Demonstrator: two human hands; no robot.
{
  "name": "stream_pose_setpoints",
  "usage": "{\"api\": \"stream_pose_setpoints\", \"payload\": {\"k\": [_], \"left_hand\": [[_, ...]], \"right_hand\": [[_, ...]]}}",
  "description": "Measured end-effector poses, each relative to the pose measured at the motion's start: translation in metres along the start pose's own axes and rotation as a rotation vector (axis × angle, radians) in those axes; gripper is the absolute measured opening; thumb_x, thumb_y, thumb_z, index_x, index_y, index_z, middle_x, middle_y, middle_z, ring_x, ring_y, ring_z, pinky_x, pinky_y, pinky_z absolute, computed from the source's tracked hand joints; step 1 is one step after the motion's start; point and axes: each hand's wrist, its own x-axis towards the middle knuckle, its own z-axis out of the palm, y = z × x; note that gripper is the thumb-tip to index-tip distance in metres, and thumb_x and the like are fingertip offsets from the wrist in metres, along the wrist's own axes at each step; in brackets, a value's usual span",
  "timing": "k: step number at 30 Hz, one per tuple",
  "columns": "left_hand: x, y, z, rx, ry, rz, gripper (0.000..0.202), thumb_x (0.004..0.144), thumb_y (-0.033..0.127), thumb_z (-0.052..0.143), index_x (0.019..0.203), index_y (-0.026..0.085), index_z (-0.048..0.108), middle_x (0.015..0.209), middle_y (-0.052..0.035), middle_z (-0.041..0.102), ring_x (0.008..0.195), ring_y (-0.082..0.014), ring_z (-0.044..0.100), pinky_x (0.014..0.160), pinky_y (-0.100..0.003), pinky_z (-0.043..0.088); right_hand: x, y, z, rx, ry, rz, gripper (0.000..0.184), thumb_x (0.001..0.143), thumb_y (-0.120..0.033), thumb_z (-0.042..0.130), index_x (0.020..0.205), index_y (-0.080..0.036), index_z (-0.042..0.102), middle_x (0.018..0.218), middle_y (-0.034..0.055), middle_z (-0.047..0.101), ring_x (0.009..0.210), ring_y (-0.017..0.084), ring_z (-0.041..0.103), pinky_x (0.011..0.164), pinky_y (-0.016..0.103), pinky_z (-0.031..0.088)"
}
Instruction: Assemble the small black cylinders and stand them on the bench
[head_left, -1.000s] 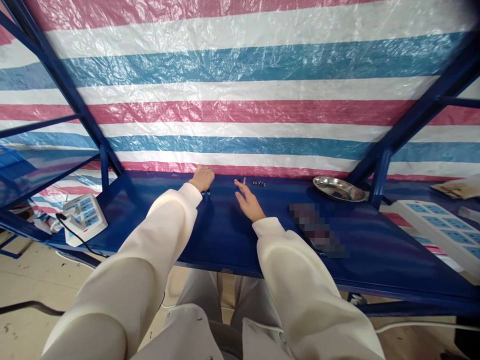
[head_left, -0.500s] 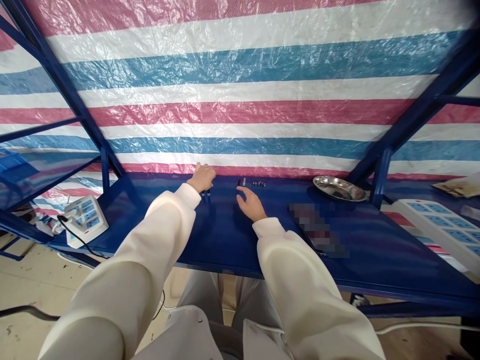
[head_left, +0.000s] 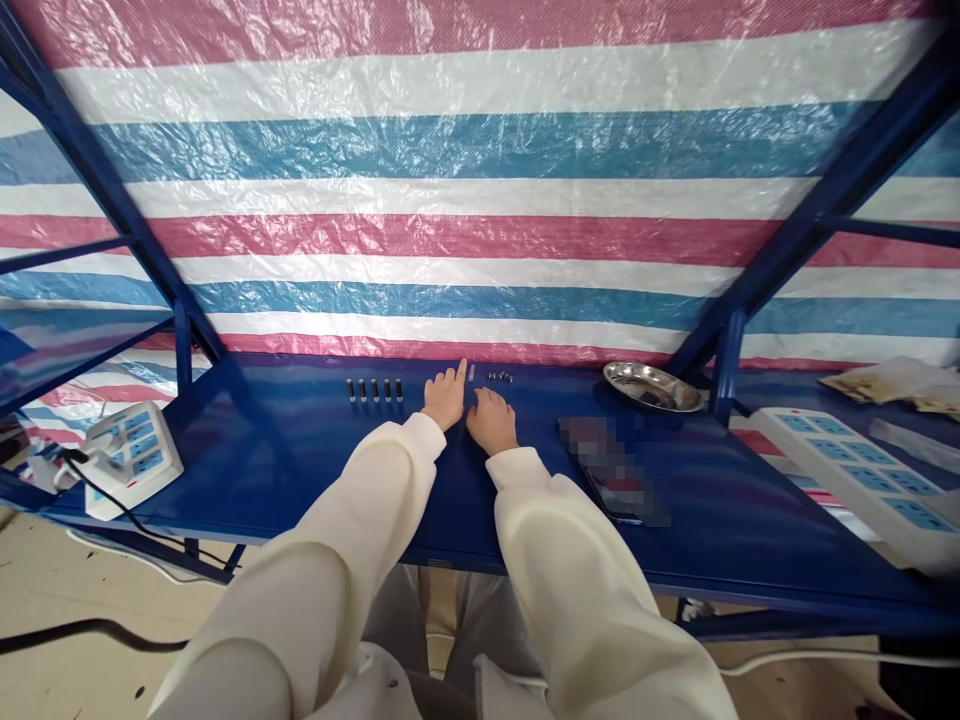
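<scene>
My left hand (head_left: 444, 398) lies on the blue shelf (head_left: 300, 450) with its index finger stretched toward the back wall and nothing in it. Beside that fingertip lies a small pale piece (head_left: 471, 372). My right hand (head_left: 491, 420) rests right next to the left one, fingers curled under, so anything in them is hidden. A row of several small black cylinders (head_left: 373, 390) stands upright left of my left hand. Several tiny dark pieces (head_left: 499, 377) lie just beyond my right hand.
A shallow metal dish (head_left: 651, 385) sits at the back right by a blue upright post (head_left: 726, 365). A dark flat object (head_left: 611, 468) lies right of my right arm. White power strips sit at the left (head_left: 131, 458) and right (head_left: 847, 470). A striped tarp backs the shelf.
My left hand has left the row of black cylinders and moved right, next to my right hand. My right hand's fingers have curled in. The view has shifted slightly.
</scene>
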Motion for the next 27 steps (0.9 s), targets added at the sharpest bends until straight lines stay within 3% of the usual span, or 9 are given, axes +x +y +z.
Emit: {"api": "stream_pose_setpoints", "payload": {"k": [5,9,13,21,27], "left_hand": [[0.012,0.001,0.008,0.018,-0.021,0.015,0.052,0.087,0.013,0.036,0.139,0.012,0.030,0.119,-0.0172,0.055,0.108,-0.0261,0.053,0.083,-0.037,0.041],[0.019,0.000,0.006,0.031,0.016,0.042,0.032,0.087,0.009,0.036,0.115,0.008,0.052,0.108,-0.0169,0.061,0.104,-0.0253,0.056,0.083,-0.035,0.041],[0.007,-0.003,-0.001,-0.036,0.054,-0.009,0.025,0.089,0.011,0.036,0.101,0.010,0.057,0.099,-0.0147,0.065,0.096,-0.0236,0.061,0.079,-0.033,0.043],[-0.051,-0.013,-0.005,-0.422,0.217,-0.200,0.010,0.085,0.020,0.048,0.091,0.020,0.057,0.089,-0.0057,0.068,0.084,-0.0188,0.064,0.071,-0.028,0.045],[-0.049,-0.021,0.012,-0.798,0.306,-0.345,0.003,0.077,0.019,0.057,0.077,0.019,0.054,0.077,-0.0022,0.067,0.074,-0.0144,0.063,0.072,-0.027,0.048]], "right_hand": [[0.000,-0.001,0.001,-0.018,-0.004,0.004,0.045,0.083,-0.014,0.038,0.126,-0.013,0.049,0.137,0.0155,0.047,0.129,0.027,0.038,0.103,0.051,0.031],[-0.001,0.000,0.000,-0.030,-0.010,-0.006,0.044,0.083,-0.014,0.037,0.126,-0.013,0.049,0.137,0.0159,0.046,0.129,0.026,0.038,0.103,0.050,0.031],[-0.001,0.001,-0.001,-0.044,-0.016,0.004,0.045,0.085,-0.015,0.037,0.128,-0.014,0.048,0.138,0.0152,0.046,0.129,0.026,0.037,0.103,0.049,0.031],[0.011,-0.005,0.007,-0.087,-0.054,0.019,0.048,0.090,-0.031,0.034,0.135,-0.017,0.043,0.138,0.0153,0.044,0.123,0.032,0.039,0.095,0.055,0.033],[0.036,-0.013,0.018,-0.161,-0.054,0.045,0.050,0.091,-0.033,0.032,0.135,-0.014,0.043,0.128,0.0214,0.049,0.119,0.035,0.040,0.092,0.056,0.033]]}}
